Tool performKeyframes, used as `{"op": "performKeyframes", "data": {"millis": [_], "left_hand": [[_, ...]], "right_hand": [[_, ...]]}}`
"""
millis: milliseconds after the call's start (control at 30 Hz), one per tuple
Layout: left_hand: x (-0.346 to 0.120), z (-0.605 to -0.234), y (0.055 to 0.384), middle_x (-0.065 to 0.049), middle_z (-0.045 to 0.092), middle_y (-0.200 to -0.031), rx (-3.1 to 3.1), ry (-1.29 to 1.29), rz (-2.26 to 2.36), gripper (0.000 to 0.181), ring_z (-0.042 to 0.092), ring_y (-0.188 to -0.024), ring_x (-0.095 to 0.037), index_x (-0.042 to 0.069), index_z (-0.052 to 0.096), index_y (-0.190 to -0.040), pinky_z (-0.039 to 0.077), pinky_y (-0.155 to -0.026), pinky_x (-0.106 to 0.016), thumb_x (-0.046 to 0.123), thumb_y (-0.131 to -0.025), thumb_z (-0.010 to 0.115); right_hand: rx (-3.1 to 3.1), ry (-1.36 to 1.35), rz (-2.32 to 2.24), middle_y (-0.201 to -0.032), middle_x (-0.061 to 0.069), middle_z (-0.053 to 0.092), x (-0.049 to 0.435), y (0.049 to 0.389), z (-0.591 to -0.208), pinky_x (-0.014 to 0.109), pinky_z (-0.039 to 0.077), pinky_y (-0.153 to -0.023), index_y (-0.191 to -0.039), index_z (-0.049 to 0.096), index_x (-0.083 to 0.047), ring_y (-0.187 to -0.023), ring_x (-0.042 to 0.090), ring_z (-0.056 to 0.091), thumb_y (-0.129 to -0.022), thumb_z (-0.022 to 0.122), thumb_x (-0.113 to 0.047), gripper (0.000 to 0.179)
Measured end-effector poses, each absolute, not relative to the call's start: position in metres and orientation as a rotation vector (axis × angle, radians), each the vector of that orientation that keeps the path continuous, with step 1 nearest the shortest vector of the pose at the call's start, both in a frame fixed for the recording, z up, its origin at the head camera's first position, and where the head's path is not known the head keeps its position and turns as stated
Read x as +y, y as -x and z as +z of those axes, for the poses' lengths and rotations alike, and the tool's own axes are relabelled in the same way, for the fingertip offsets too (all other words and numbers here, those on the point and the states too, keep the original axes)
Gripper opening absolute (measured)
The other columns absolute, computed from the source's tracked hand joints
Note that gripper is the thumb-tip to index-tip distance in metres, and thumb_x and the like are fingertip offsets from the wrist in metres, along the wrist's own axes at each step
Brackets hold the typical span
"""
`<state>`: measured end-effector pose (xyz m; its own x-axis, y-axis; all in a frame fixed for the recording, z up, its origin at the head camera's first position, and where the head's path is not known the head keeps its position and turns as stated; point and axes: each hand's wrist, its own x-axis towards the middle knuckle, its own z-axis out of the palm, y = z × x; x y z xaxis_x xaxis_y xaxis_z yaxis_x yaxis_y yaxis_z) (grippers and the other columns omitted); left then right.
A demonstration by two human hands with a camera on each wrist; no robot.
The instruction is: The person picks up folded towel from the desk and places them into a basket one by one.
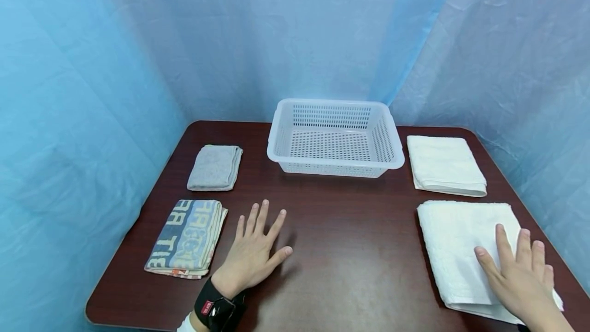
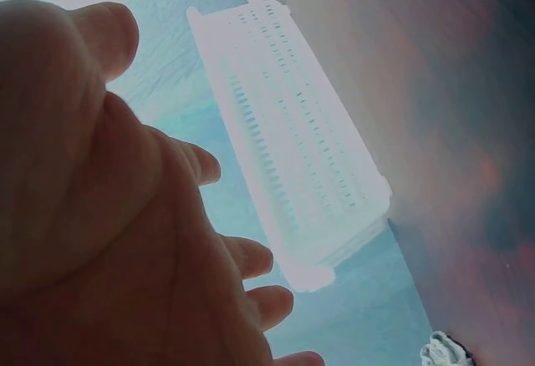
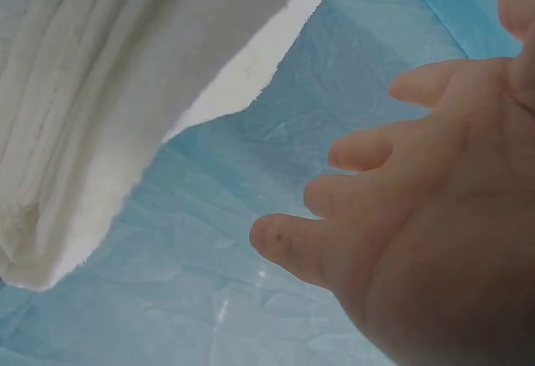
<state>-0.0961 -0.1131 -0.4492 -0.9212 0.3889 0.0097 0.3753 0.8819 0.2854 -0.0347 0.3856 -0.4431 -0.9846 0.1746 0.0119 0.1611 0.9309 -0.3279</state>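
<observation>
My left hand (image 1: 251, 255), fingers spread, hovers over the table just right of a folded blue patterned towel (image 1: 186, 234); it holds nothing. A folded grey towel (image 1: 214, 167) lies behind that one. On the right, my right hand (image 1: 523, 275) is stretched out above a large folded white towel (image 1: 465, 240), and the right wrist view shows a gap between the fingers (image 3: 292, 241) and the towel's layered edge (image 3: 75, 132). Farther back lies a smaller folded white towel (image 1: 444, 164).
A white perforated plastic basket (image 1: 334, 162) stands at the table's back middle, with nothing inside. The dark brown table (image 1: 350, 240) has rounded corners. Blue sheeting (image 1: 276, 29) hangs behind it and at both sides.
</observation>
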Motion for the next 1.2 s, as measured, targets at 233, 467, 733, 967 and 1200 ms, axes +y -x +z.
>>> {"op": "performKeyframes", "data": {"millis": [233, 467, 733, 967, 1200], "left_hand": [[-0.111, -0.448, 0.099, -0.016, -0.004, -0.166, 2.994, -0.626, 0.429, 0.076, -0.005, -0.152, -0.037, 0.023, 0.019, -0.160, 0.005, -0.116, -0.064, 0.058, -0.099, 0.048], [-0.109, -0.445, 0.101, -0.015, -0.004, -0.166, 2.981, -0.630, 0.418, 0.076, -0.006, -0.152, -0.036, 0.024, 0.018, -0.160, 0.005, -0.116, -0.064, 0.058, -0.098, 0.047], [-0.108, -0.445, 0.102, -0.015, -0.004, -0.166, 2.979, -0.625, 0.417, 0.077, -0.006, -0.152, -0.036, 0.024, 0.019, -0.160, 0.005, -0.116, -0.064, 0.059, -0.098, 0.047], [-0.110, -0.446, 0.102, -0.016, -0.004, -0.166, 2.986, -0.618, 0.411, 0.077, -0.005, -0.152, -0.037, 0.024, 0.018, -0.161, 0.005, -0.117, -0.064, 0.058, -0.099, 0.048], [-0.110, -0.447, 0.102, -0.017, -0.002, -0.166, 2.985, -0.624, 0.410, 0.076, -0.004, -0.152, -0.038, 0.022, 0.021, -0.160, 0.006, -0.116, -0.064, 0.058, -0.098, 0.048]], "right_hand": [[-3.075, 0.390, 0.552, -0.146, 0.039, -0.031, 0.388, 0.033, -0.442, 0.075, -0.014, -0.104, -0.153, -0.016, -0.003, -0.135, 0.055, -0.033, -0.105, 0.026, -0.052, 0.080], [-3.080, 0.480, 0.560, -0.146, 0.039, -0.032, 0.393, 0.029, -0.443, 0.075, -0.014, -0.104, -0.152, -0.018, -0.001, -0.134, 0.057, -0.033, -0.104, 0.023, -0.056, 0.084], [-3.055, 0.480, 0.557, -0.146, 0.040, -0.030, 0.399, 0.027, -0.442, 0.074, -0.014, -0.105, -0.152, -0.017, -0.001, -0.135, 0.056, -0.032, -0.104, 0.024, -0.056, 0.083], [-3.061, 0.582, 0.554, -0.146, 0.040, -0.031, 0.404, 0.028, -0.444, 0.072, -0.013, -0.107, -0.150, -0.020, 0.000, -0.135, 0.058, -0.030, -0.102, 0.021, -0.062, 0.088], [-3.087, 0.697, 0.573, -0.144, 0.041, -0.032, 0.405, 0.029, -0.443, 0.071, -0.013, -0.108, -0.148, -0.021, 0.003, -0.135, 0.058, -0.030, -0.100, 0.018, -0.065, 0.093]]}}
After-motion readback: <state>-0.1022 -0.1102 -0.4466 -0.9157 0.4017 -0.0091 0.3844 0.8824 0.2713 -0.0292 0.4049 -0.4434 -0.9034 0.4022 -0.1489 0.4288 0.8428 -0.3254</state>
